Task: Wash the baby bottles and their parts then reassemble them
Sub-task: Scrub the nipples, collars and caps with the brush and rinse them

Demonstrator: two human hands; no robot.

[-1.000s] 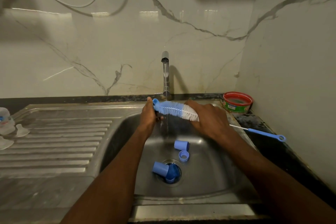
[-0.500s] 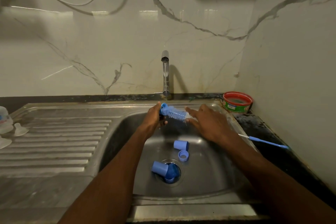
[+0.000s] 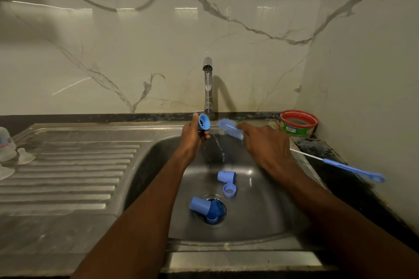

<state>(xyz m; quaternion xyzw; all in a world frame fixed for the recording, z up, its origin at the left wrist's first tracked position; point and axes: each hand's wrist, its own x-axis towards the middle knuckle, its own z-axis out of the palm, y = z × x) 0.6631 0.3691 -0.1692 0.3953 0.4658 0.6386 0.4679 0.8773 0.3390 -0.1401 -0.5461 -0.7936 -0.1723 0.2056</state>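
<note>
Brush withdrawn from cap.
Blue-and-white bristled bottle brush (image 3: pixel 230 129) now clear of the small blue plastic ring cap (image 3: pixel 203 122) (previously threaded through it); left hand (image 3: pixel 195 136) has tilted cap's opening upward.

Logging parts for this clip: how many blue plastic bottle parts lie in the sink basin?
4: one cap mid-basin, a ring just below it, a cap and a darker piece on the drain. Others may be hidden.
</note>
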